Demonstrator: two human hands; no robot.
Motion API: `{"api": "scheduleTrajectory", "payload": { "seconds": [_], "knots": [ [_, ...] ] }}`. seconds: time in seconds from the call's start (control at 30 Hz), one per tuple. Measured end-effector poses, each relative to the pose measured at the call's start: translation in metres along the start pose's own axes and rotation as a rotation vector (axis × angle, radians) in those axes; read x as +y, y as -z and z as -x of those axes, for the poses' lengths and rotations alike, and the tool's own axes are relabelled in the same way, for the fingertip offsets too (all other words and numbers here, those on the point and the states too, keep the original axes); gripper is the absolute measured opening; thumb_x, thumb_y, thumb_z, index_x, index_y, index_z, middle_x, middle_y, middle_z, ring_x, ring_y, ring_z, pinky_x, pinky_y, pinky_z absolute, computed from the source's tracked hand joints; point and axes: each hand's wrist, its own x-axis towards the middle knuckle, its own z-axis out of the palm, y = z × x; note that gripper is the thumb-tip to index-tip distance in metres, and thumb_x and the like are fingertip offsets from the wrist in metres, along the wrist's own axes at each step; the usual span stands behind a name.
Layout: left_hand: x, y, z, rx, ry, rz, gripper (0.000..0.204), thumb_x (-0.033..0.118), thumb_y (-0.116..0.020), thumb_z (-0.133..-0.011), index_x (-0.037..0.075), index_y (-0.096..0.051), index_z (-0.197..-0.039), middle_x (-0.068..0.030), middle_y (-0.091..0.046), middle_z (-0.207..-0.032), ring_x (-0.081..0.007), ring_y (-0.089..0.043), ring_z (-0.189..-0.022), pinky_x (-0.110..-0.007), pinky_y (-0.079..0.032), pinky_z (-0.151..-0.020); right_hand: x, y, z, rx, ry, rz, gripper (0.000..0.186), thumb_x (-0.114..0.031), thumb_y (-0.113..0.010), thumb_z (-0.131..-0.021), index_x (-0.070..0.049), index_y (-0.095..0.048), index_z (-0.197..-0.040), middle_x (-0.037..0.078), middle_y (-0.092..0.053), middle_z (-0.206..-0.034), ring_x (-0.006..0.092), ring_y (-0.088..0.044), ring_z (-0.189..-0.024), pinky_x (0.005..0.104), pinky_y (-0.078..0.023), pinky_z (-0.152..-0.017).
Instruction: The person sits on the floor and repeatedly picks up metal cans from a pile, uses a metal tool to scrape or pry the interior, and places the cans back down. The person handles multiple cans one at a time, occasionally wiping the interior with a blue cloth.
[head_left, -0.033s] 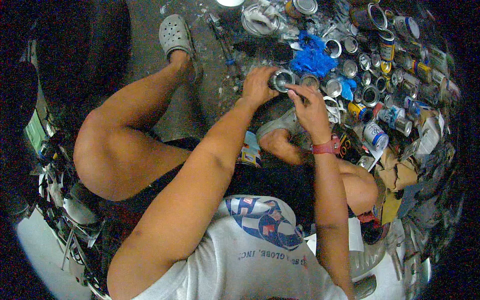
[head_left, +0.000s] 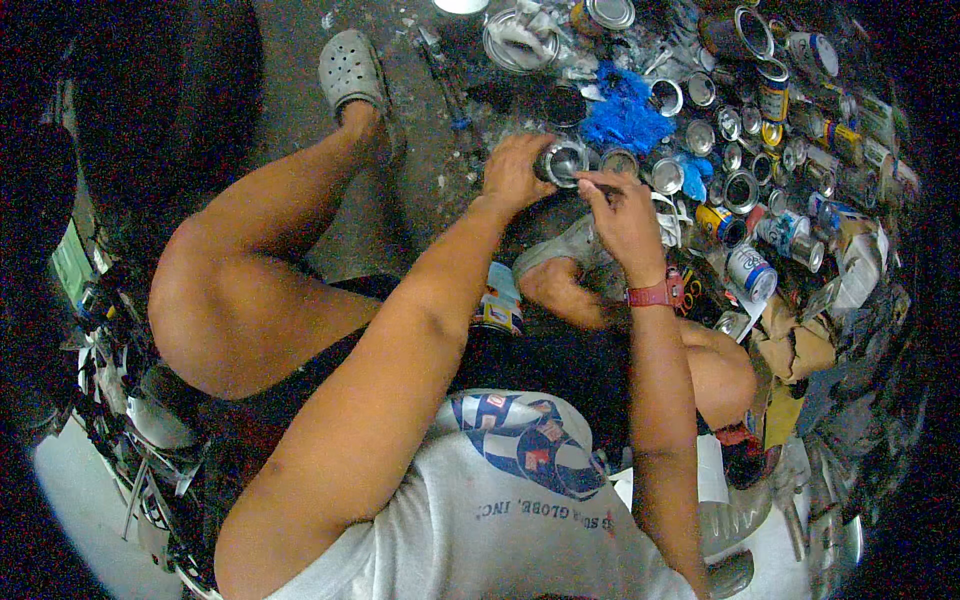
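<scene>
My left hand (head_left: 516, 172) is wrapped around the side of a small open-topped tin can (head_left: 563, 161), its round mouth turned up toward me. Something greyish shows inside the can, too dim to tell. At the can's near right rim, my right hand (head_left: 622, 205) is closed in a pinch, with thumb and forefinger together. Whatever sits between those fingertips, if anything, is too small to make out. Just beyond the right fingers stands another round tin (head_left: 619, 164), with a further open tin (head_left: 667, 176) to its right.
Many tins crowd the floor at the right, some lying over, such as a white-and-blue can (head_left: 750, 274). A crumpled blue cloth (head_left: 627, 112) lies past my hands. A larger tin with whitish rags (head_left: 520, 42) is farther off. Beside my lap stands a labelled can (head_left: 498, 312).
My right hand has shifted very slightly, its fingertips drawing a little back along the can's rim. The left hand and the can are almost unmoved.
</scene>
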Motion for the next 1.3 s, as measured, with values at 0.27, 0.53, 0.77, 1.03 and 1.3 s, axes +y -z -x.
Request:
{"api": "scheduleTrajectory", "payload": {
  "seconds": [0.27,0.53,0.77,1.03,1.3],
  "knots": [
    [0.005,0.019,0.009,-0.100,-0.017,0.005,0.090,0.030,-0.103,-0.061,0.017,-0.069,-0.143,-0.0149,-0.073,-0.141,-0.0377,-0.066,-0.134,-0.049,-0.051,-0.117,0.001,0.013,-0.003,0.062,-0.048,0.263,0.032,-0.038,-0.073,-0.104,-0.009,-0.083,-0.114,0.025,-0.074,-0.105,0.0485,-0.068,-0.105,0.0558,-0.053,-0.096],
    [0.011,0.038,0.025,-0.092,-0.084,-0.063,0.090,0.029,-0.102,-0.063,0.016,-0.068,-0.145,-0.0151,-0.074,-0.138,-0.0381,-0.069,-0.129,-0.049,-0.055,-0.112,-0.015,0.028,0.017,0.026,0.017,0.091,0.027,-0.037,-0.076,-0.102,-0.014,-0.087,-0.110,0.025,-0.074,-0.106,0.0451,-0.070,-0.102,0.0549,-0.055,-0.094],
    [0.020,0.044,0.029,-0.087,-0.123,0.001,0.091,0.024,-0.103,-0.062,0.013,-0.066,-0.145,-0.0153,-0.074,-0.135,-0.0399,-0.070,-0.126,-0.050,-0.057,-0.108,-0.013,0.026,0.029,0.119,0.205,-0.005,0.028,-0.034,-0.074,-0.104,-0.009,-0.086,-0.107,0.022,-0.075,-0.105,0.0440,-0.069,-0.098,0.0544,-0.053,-0.092],
    [0.023,0.050,0.028,-0.084,-0.172,-0.037,0.092,0.023,-0.104,-0.061,0.014,-0.066,-0.145,-0.0149,-0.074,-0.135,-0.0411,-0.071,-0.125,-0.051,-0.058,-0.105,-0.019,0.040,0.033,0.032,0.147,0.019,0.034,-0.038,-0.075,-0.101,-0.007,-0.085,-0.108,0.026,-0.077,-0.103,0.0463,-0.069,-0.102,0.0598,-0.053,-0.096],
    [0.023,0.049,0.025,-0.140,-0.077,0.077,0.091,0.022,-0.103,-0.061,0.014,-0.067,-0.144,-0.0149,-0.076,-0.137,-0.0395,-0.073,-0.123,-0.050,-0.059,-0.104,-0.017,0.037,0.029,0.092,0.169,0.156,0.033,-0.039,-0.076,-0.101,-0.008,-0.085,-0.108,0.023,-0.077,-0.101,0.0436,-0.069,-0.103,0.0589,-0.052,-0.097]
  ]
}}
